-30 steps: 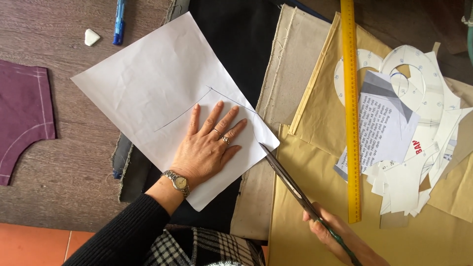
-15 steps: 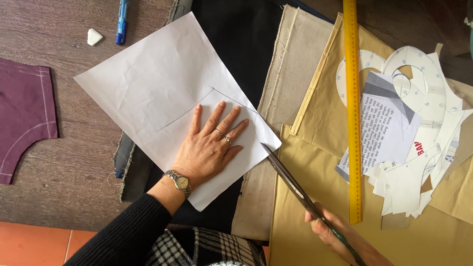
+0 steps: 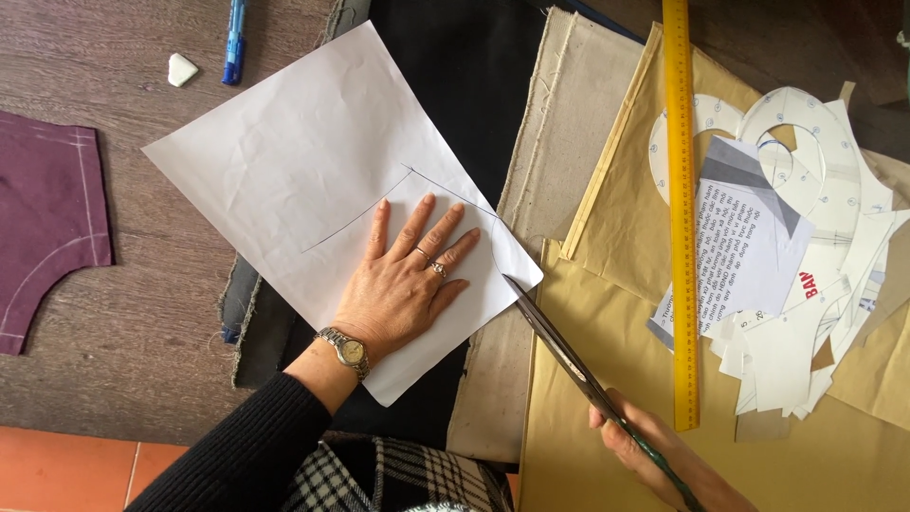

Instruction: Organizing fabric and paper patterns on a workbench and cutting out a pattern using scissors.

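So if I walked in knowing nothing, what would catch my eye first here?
Probably the left hand pressed flat on a white sheet of paper at the centre, with a curved pencil line drawn on it. Next, the long scissors held in the right hand, their tip meeting the sheet's right edge. Further right, a bright yellow ruler runs top to bottom across brown paper.

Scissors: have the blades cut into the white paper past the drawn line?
No, the scissors only meet the edge of the white paper.
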